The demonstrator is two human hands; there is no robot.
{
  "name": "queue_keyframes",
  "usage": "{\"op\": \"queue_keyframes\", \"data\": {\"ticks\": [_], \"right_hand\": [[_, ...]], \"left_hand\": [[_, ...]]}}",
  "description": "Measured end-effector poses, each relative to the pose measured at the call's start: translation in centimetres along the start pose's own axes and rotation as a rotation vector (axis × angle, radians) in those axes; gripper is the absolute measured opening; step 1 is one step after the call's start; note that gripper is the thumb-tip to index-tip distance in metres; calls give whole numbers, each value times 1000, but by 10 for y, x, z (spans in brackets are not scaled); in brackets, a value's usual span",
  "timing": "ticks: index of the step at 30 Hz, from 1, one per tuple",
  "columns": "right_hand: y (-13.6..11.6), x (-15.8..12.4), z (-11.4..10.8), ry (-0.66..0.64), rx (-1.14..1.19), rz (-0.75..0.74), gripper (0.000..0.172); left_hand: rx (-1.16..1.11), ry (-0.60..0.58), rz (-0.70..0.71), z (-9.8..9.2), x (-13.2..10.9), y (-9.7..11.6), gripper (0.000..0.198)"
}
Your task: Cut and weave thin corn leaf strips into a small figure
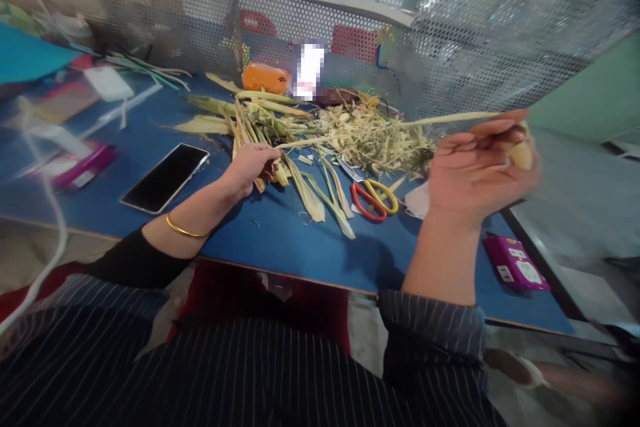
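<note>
One purple packet on the right of the blue table, near the front edge. Beyond it, right hand raised, fingers closed on the end of a pale husk strip stretched leftward above the table. Lower down, scissors with red and yellow handles. Dark-screened phone just beside the left forearm. Well apart from the right, left hand pinching a pale length by the husk bundle; same strip or not, cannot tell. Farther back, heap of shreds, then orange packet and mesh partition.
</note>
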State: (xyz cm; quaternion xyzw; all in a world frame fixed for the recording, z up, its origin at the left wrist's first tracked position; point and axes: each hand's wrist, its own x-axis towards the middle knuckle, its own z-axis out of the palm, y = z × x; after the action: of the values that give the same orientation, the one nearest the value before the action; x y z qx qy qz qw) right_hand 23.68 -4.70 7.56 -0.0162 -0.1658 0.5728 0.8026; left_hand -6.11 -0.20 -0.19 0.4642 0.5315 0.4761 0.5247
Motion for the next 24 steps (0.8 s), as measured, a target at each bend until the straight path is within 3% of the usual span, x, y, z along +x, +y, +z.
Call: {"op": "queue_keyframes", "data": {"ticks": [4, 7, 10, 12, 16, 20, 24], "right_hand": [[-10, 3, -1, -42, -46, -145, 34], [-10, 10, -7, -62, -324, -216, 40], [1, 15, -16, -14, -642, -217, 25], [18, 15, -23, 21, -865, -181, 11], [59, 0, -37, -48, -1189, 131, 19], [90, -21, -46, -119, -1259, 311, 22], [102, -32, -49, -173, -1297, 402, 26]], "left_hand": [[-97, 3, -110, -3, 4, 0, 15], [-152, 20, -154, -4, 5, 0, 16], [-163, -29, -142, -4, 5, -1, 18], [-159, -88, -138, -2, 3, -4, 21], [-157, -139, -101, 6, -1, -10, 25], [-174, -151, -66, 13, -8, -12, 27], [-240, -202, -51, 20, -13, -13, 20]]}}
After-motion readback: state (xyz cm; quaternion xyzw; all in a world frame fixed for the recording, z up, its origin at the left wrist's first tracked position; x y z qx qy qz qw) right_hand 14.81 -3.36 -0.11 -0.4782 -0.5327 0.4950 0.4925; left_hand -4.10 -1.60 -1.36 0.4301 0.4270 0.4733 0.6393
